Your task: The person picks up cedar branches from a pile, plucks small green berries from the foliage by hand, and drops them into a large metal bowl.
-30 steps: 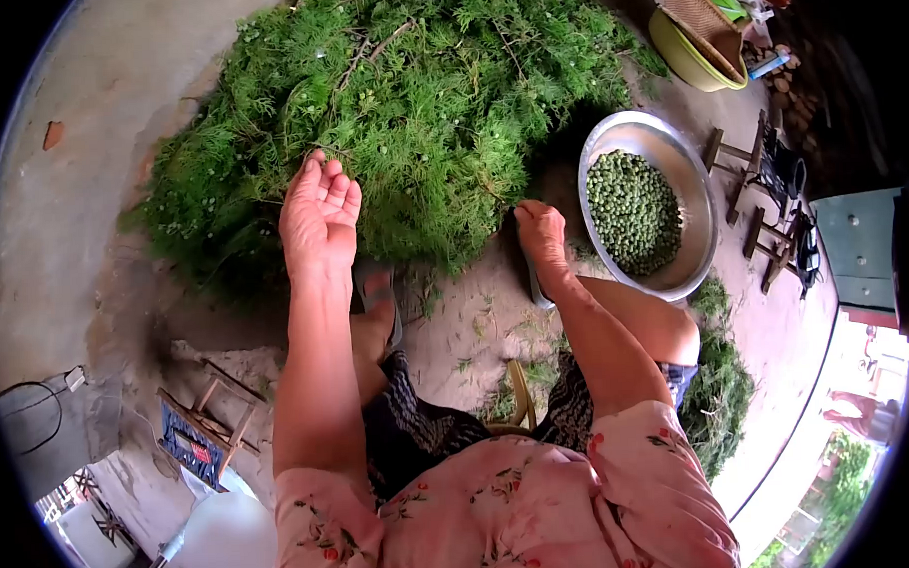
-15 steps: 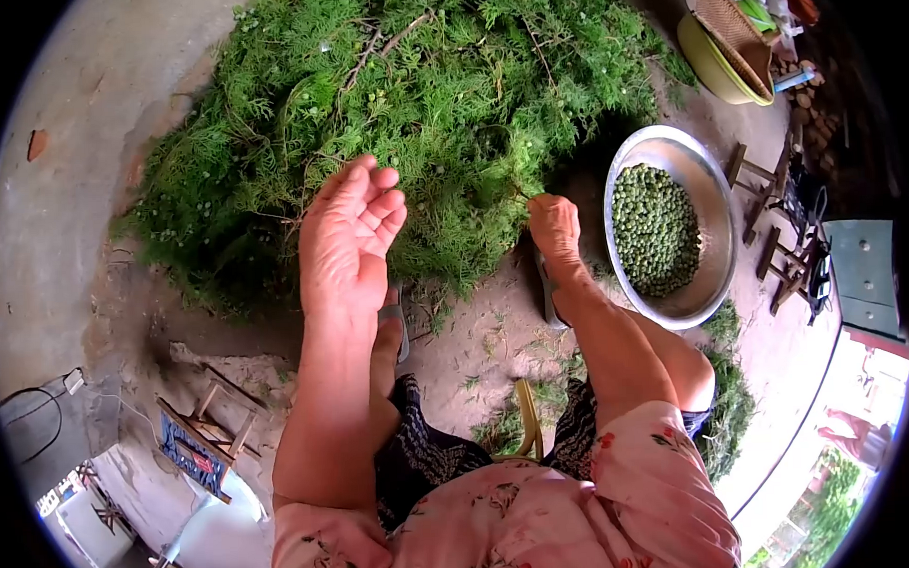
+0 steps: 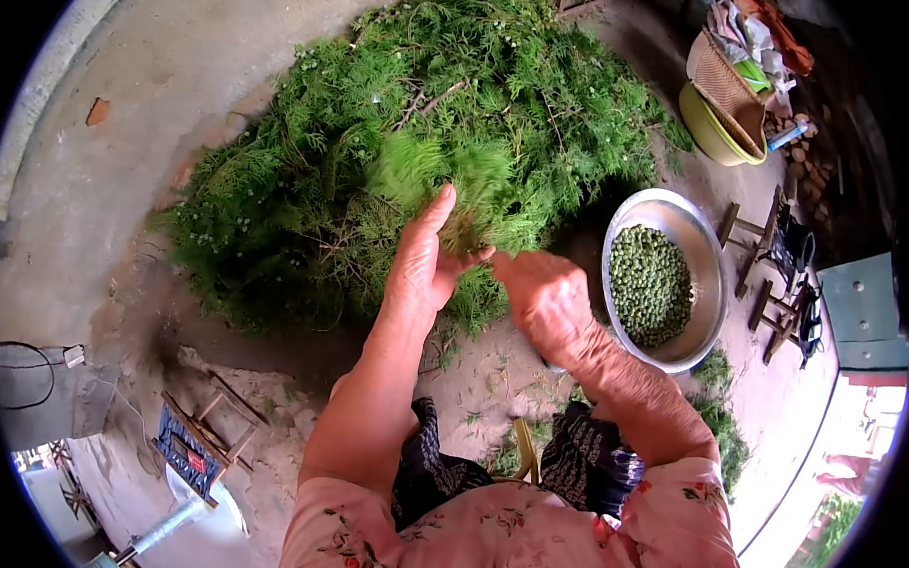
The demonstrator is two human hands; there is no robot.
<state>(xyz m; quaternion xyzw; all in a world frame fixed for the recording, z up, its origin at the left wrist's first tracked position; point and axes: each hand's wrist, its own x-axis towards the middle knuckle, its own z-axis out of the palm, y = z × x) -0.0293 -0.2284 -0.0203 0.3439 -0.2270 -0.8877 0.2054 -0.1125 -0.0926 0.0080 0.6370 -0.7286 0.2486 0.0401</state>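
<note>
A large pile of green conifer branches [image 3: 301,189] lies on the ground ahead. My right hand [image 3: 547,296] is closed on the stem end of a green sprig [image 3: 441,179], which is blurred by motion above the pile. My left hand [image 3: 425,255] is beside it, thumb raised and fingers apart, its fingertips close to the sprig's base; whether they touch it is hidden. Right of my right hand stands a metal basin [image 3: 709,265], tilted in view, with many small round green fruits [image 3: 650,285] inside.
At the upper right, a yellow-green tub [image 3: 709,130] holds a woven basket [image 3: 725,84] with bags. Small wooden stools [image 3: 771,318] stand right of the basin. A folding stool [image 3: 195,448] is at the lower left. Loose green bits lie on the floor.
My hands have come together over the pile's near edge. The right hand has moved left with the sprig, which is now lifted and blurred. The view has shifted slightly.
</note>
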